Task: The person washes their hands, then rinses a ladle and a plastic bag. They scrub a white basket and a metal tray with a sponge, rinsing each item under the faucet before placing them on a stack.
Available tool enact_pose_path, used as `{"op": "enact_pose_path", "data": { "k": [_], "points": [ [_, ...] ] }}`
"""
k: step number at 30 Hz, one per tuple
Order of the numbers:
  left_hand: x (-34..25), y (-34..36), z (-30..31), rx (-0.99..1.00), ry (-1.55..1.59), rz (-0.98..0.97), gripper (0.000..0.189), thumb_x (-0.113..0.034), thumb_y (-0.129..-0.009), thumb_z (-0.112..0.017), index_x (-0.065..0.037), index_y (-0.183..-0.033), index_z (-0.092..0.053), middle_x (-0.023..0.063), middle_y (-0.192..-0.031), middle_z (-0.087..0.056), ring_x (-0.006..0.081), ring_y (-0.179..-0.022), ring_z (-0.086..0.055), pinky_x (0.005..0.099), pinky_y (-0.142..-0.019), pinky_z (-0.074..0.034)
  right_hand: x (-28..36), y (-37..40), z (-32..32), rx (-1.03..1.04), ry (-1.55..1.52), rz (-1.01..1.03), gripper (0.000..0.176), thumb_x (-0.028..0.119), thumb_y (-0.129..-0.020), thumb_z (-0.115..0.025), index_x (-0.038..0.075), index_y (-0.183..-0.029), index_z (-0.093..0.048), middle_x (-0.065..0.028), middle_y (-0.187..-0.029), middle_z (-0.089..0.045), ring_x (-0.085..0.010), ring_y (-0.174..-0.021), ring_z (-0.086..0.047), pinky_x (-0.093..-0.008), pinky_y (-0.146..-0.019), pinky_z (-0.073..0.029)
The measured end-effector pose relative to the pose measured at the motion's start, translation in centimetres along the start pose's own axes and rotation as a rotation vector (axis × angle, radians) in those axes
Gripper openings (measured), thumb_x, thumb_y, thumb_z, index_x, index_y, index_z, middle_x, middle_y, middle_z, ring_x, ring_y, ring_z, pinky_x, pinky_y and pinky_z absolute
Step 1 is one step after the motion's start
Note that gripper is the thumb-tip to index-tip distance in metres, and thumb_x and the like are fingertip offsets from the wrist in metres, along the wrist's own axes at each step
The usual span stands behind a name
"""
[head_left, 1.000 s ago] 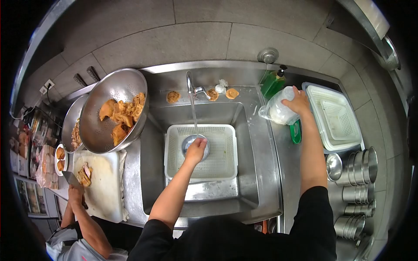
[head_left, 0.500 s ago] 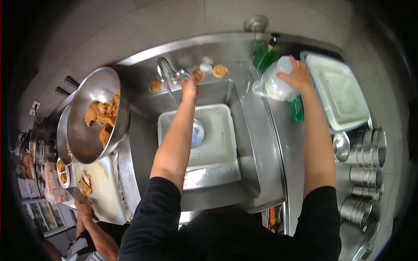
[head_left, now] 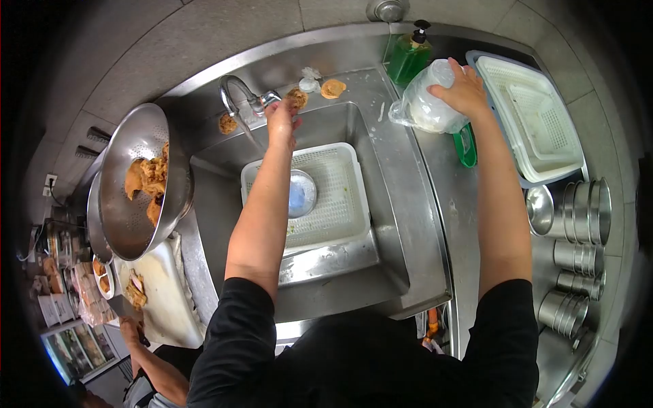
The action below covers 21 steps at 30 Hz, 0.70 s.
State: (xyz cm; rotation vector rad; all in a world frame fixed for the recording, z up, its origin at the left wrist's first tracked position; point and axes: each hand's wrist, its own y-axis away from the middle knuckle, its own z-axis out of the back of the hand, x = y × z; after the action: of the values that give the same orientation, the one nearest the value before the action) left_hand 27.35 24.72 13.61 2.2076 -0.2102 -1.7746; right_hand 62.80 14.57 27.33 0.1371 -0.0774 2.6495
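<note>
My left hand [head_left: 280,124] reaches over the sink to the faucet [head_left: 239,92], its fingers curled at the handle. A thin stream appears to come from the spout. Below my forearm, a white perforated basket [head_left: 333,197] sits in the sink with a round bowl [head_left: 302,194], bluish inside, partly covered by the arm. On the right counter, my right hand [head_left: 464,90] grips a clear plastic bag [head_left: 432,102] with whitish contents, thumb on the near side. A green-handled item [head_left: 466,146] lies beside the bag, and a green pump bottle [head_left: 411,58] stands behind it.
Stacked white baskets [head_left: 537,122] stand at right, above several metal containers [head_left: 578,212]. A large colander [head_left: 136,187] with fried-looking pieces leans at left. Beside it, a co-worker's hand [head_left: 132,332] holds a cleaver [head_left: 124,308] over a cutting board [head_left: 163,292]. Scrubbers [head_left: 333,89] line the sink's back.
The view has shifted slightly, moving the sink up in frame. Both my hands stay at the faucet handle and the bag. The co-worker's cleaver shows more plainly.
</note>
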Motion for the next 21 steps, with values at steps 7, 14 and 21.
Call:
{"op": "enact_pose_path", "data": {
  "k": [7, 14, 21],
  "points": [
    [0.0, 0.3, -0.1, -0.011, 0.032, -0.015, 0.030, -0.027, -0.086, -0.063, -0.011, -0.108, -0.048, 0.0045, -0.100, -0.060, 0.0159, -0.089, -0.055, 0.0352, -0.072, -0.049, -0.2, -0.1, -0.1, -0.017, -0.010, 0.018, 0.098, 0.057, -0.071, -0.070, 0.023, -0.154, -0.030, -0.0179, -0.156, -0.028, -0.0385, -0.141, -0.030, -0.0460, -0.113, -0.032],
    [-3.4, 1.8, -0.4, -0.066, 0.027, -0.145, 0.040, -0.025, -0.087, -0.060, -0.008, -0.121, -0.046, 0.0086, -0.113, -0.055, 0.0193, -0.101, -0.054, 0.0415, -0.083, -0.051, -0.2, -0.1, -0.2, -0.022, -0.001, 0.015, 0.098, 0.056, -0.071, -0.071, 0.023, -0.154, -0.030, -0.0179, -0.156, -0.029, -0.0393, -0.140, -0.032, -0.0463, -0.112, -0.033],
    [-2.6, 4.6, 0.4, 0.186, -0.248, -0.208, 0.033, -0.034, -0.096, -0.056, -0.009, -0.117, -0.054, 0.0045, -0.110, -0.062, 0.0167, -0.103, -0.059, 0.0384, -0.079, -0.051, -1.5, -0.9, -1.3, -0.042, -0.041, 0.141, 0.098, 0.052, -0.070, -0.073, 0.020, -0.153, -0.032, -0.0207, -0.155, -0.029, -0.0410, -0.140, -0.032, -0.0484, -0.112, -0.033]
  ]
}}
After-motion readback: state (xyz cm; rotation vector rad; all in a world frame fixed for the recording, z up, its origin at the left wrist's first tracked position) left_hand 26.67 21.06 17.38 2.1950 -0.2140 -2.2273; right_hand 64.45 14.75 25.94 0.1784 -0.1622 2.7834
